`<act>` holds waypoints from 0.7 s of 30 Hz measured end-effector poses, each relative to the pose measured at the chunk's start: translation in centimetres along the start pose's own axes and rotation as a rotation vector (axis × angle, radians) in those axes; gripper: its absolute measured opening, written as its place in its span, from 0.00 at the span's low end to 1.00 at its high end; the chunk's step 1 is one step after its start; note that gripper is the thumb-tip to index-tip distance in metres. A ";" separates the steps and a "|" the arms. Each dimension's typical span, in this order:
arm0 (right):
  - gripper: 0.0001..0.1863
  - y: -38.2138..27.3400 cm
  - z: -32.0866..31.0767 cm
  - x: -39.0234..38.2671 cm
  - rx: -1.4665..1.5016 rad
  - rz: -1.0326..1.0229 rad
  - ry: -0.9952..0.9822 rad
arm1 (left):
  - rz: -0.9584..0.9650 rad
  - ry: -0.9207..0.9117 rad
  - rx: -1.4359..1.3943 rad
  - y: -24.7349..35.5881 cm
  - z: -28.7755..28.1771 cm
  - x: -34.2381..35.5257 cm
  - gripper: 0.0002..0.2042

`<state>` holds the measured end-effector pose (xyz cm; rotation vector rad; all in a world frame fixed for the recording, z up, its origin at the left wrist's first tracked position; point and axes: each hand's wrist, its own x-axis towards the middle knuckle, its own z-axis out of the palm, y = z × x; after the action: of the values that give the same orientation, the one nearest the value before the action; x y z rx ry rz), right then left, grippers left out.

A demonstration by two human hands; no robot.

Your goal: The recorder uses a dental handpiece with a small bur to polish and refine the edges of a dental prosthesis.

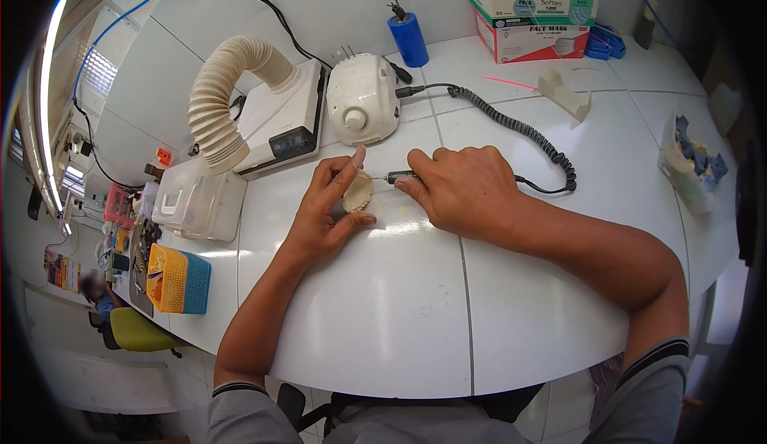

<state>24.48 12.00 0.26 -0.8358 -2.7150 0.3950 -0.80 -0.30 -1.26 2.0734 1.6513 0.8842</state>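
Between the thumb and fingers of my left hand (318, 219) is a small cream-coloured dental cast (359, 195) with a scalloped edge, held just above the white tabletop. My right hand (467, 190) grips a dark rotary handpiece (401, 176) from above. Its thin metal bit points left and meets the cast's right side; whether it touches cannot be told. Pale dust lies on the table near the cast. A coiled black cable (527, 127) runs from behind my right hand to the white control box (364, 97) with a round knob, beyond my hands.
A ribbed extraction hose (212, 116) arches over its white unit (276, 112) at the back left. Further left are a clear lidded box (204, 204) and yellow and blue baskets (180, 280). Stacked cartons (531, 25) and a blue cylinder (408, 39) stand behind; a scrap-filled container (689, 168) sits right.
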 end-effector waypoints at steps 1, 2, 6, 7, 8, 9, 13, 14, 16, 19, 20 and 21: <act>0.25 0.0 -0.1 0.0 0.000 0.001 0.002 | 0.002 -0.001 0.001 0.0 0.0 -0.1 0.52; 0.25 0.0 0.0 0.0 0.000 0.002 -0.003 | 0.013 0.018 0.000 0.0 0.1 -0.1 0.52; 0.25 0.1 0.2 0.0 0.003 -0.012 0.014 | 0.052 0.017 0.038 0.2 0.3 -0.2 0.51; 0.25 0.1 0.2 0.0 0.002 -0.009 0.013 | 0.053 0.015 0.035 0.1 0.3 -0.2 0.51; 0.25 0.0 0.1 0.0 0.001 -0.007 0.008 | 0.039 0.008 0.038 0.0 0.3 -0.2 0.51; 0.25 0.0 0.1 0.0 0.000 -0.005 0.003 | 0.025 0.002 0.041 -0.1 0.3 -0.2 0.52; 0.25 0.2 0.2 0.1 0.002 -0.005 0.015 | 0.048 0.064 0.034 -0.4 0.0 -0.3 0.54; 0.25 0.2 0.1 0.1 -0.008 0.009 0.009 | 0.058 0.068 0.064 -0.5 -0.1 -0.4 0.54; 0.25 0.3 -0.1 0.1 -0.019 0.020 0.006 | 0.053 0.070 0.092 -0.2 -0.3 -0.3 0.51; 0.25 0.1 -0.6 0.0 -0.006 0.026 -0.013 | -0.049 0.228 -0.451 -1.1 1.1 -0.9 0.47; 0.25 0.0 -0.6 -0.1 -0.006 0.029 -0.022 | -0.047 0.230 -0.449 -1.5 1.0 -1.1 0.47; 0.25 0.0 -0.7 -0.1 -0.006 0.032 -0.031 | -0.056 0.225 -0.404 -1.9 0.8 -1.2 0.46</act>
<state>24.80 12.06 0.87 -0.8829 -2.7359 0.4101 -1.79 -0.85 -3.34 1.6962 1.4730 1.3464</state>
